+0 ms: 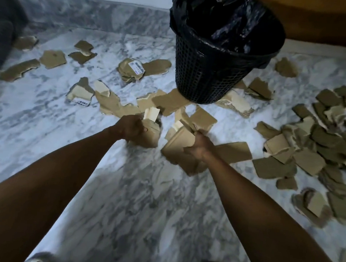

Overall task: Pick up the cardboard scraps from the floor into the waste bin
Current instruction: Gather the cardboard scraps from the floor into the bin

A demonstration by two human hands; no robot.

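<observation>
Torn brown cardboard scraps lie all over the marble floor. My left hand is shut on a small bunch of scraps just above the floor. My right hand grips a thicker stack of scraps beside it. The black mesh waste bin, lined with a black plastic bag, stands just beyond both hands, its mouth facing me. A dense heap of scraps covers the floor on the right, and scattered pieces lie on the left.
A marble skirting runs along the far wall. A dark grey object fills the left edge. Brown wooden furniture stands behind the bin. My feet show at the bottom edge.
</observation>
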